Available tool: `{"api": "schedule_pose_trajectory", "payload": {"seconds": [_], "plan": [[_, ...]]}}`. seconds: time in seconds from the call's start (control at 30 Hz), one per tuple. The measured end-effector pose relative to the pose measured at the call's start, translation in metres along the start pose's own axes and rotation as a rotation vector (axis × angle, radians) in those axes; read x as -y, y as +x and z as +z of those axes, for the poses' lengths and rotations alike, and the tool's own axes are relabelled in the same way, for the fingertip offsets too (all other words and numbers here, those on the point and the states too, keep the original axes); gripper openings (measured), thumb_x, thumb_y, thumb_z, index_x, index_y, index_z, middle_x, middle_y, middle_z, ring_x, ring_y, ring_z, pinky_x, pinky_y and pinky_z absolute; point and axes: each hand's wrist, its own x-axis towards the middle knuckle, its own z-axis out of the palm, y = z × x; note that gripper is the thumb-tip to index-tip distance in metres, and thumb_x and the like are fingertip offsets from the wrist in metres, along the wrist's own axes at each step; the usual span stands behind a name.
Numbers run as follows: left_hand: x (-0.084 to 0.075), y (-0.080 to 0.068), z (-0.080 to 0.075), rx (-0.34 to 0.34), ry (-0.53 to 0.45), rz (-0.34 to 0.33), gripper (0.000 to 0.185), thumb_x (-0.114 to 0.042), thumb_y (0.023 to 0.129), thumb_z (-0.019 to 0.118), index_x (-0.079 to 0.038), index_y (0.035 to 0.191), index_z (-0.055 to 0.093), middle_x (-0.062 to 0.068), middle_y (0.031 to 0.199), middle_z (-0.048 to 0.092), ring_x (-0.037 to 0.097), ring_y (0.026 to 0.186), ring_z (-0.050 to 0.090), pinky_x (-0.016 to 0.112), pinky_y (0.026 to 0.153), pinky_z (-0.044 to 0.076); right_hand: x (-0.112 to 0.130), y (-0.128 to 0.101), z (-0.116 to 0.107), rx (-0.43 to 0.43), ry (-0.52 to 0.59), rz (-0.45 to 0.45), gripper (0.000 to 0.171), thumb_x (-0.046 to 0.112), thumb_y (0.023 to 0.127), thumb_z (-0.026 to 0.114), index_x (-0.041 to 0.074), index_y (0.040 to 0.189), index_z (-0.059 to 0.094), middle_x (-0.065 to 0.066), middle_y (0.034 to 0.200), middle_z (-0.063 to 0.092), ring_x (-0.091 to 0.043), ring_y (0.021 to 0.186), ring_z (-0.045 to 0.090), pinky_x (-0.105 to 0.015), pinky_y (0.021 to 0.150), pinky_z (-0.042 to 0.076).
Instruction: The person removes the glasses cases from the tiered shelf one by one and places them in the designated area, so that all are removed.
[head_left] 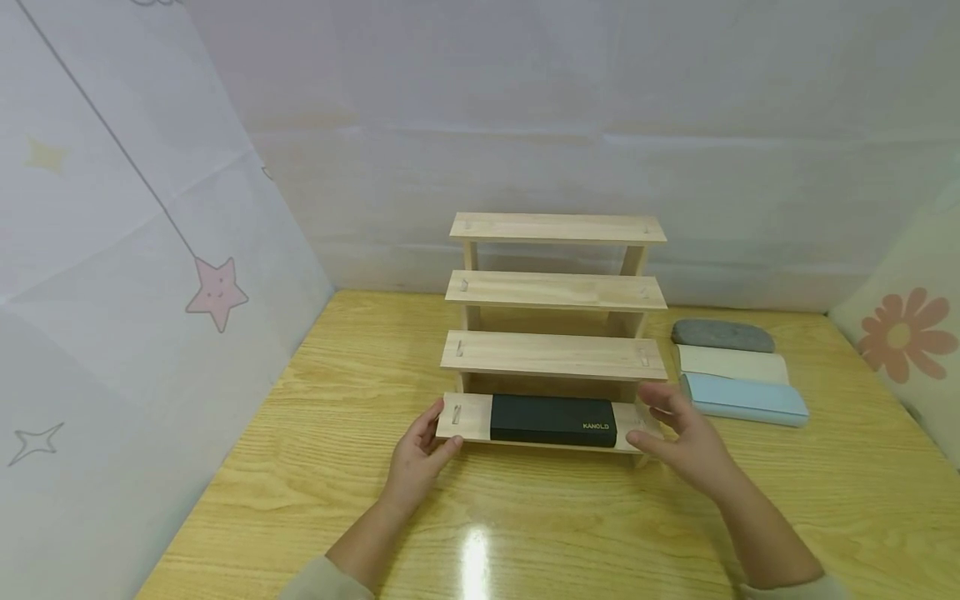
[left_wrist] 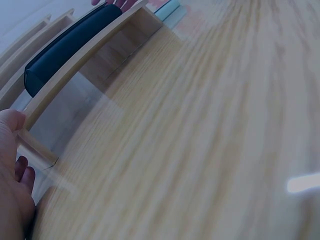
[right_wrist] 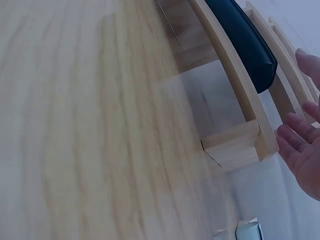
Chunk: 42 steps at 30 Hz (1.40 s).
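A black glasses case (head_left: pixel 553 420) marked KANOLD lies lengthwise on the lowest step of a pale wooden tiered display rack (head_left: pixel 555 357). My left hand (head_left: pixel 414 463) grips that step's left end, its thumb at the front edge. In the left wrist view the left hand's thumb (left_wrist: pixel 11 120) rests on the board's end, with fingers lower beside the rack's leg. At the opposite end my right hand (head_left: pixel 688 442) hovers with spread fingers, holding nothing. The right wrist view has the right hand (right_wrist: pixel 305 155) just beyond the board's end, palm partly visible.
Right of the rack, a grey case (head_left: pixel 722 335), a cream case (head_left: pixel 733 365) and a light blue case (head_left: pixel 746 398) lie in a row on the wood-grain table (head_left: pixel 300 492). A patterned cloth backdrop (head_left: pixel 480 100) surrounds the table's back and sides.
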Motion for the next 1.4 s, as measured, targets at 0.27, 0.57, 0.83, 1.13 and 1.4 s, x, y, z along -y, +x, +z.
{"api": "schedule_pose_trajectory", "payload": {"seconds": [0.27, 0.57, 0.83, 1.13, 1.4], "plan": [[-0.001, 0.000, 0.000, 0.004, -0.023, -0.002, 0.068, -0.006, 0.090, 0.069, 0.002, 0.149, 0.035, 0.018, 0.158, 0.030, 0.031, 0.146, 0.029, 0.043, 0.114, 0.034, 0.005, 0.005, 0.011, 0.025, -0.025, -0.003, 0.067, 0.022, 0.088, 0.075, 0.002, 0.143, 0.042, -0.022, 0.143, 0.047, -0.042, 0.133, 0.046, -0.019, 0.107, 0.041], [0.000, 0.000, 0.000, 0.001, 0.003, 0.016, 0.068, -0.010, 0.090, 0.070, 0.003, 0.148, 0.036, 0.019, 0.158, 0.031, 0.034, 0.146, 0.029, 0.036, 0.112, 0.036, 0.009, 0.013, 0.021, 0.068, -0.059, -0.003, 0.071, 0.027, 0.085, 0.077, 0.003, 0.143, 0.043, -0.021, 0.144, 0.049, -0.041, 0.134, 0.046, -0.057, 0.111, 0.036], [0.000, -0.001, 0.000, 0.002, -0.003, 0.017, 0.069, -0.009, 0.090, 0.070, 0.003, 0.148, 0.035, 0.019, 0.158, 0.031, 0.033, 0.146, 0.029, 0.036, 0.112, 0.036, 0.006, 0.021, 0.029, 0.098, -0.071, -0.021, 0.073, 0.028, 0.084, 0.078, 0.002, 0.143, 0.043, -0.021, 0.146, 0.047, -0.042, 0.138, 0.041, -0.057, 0.113, 0.034], [0.000, 0.000, 0.000, 0.006, -0.005, 0.012, 0.068, -0.009, 0.091, 0.069, 0.003, 0.149, 0.035, 0.019, 0.158, 0.030, 0.033, 0.146, 0.029, 0.044, 0.113, 0.034, 0.006, 0.028, 0.036, 0.139, -0.077, -0.027, 0.075, 0.029, 0.084, 0.079, 0.000, 0.143, 0.043, -0.023, 0.147, 0.044, -0.044, 0.138, 0.040, -0.056, 0.112, 0.036], [0.001, 0.000, 0.000, 0.001, -0.003, 0.017, 0.069, -0.010, 0.090, 0.070, 0.003, 0.148, 0.036, 0.019, 0.158, 0.031, 0.034, 0.146, 0.028, 0.044, 0.113, 0.032, 0.007, 0.031, 0.038, 0.133, -0.182, 0.007, 0.074, 0.034, 0.082, 0.080, 0.007, 0.143, 0.047, -0.020, 0.146, 0.047, -0.042, 0.132, 0.047, -0.060, 0.106, 0.042]]}}
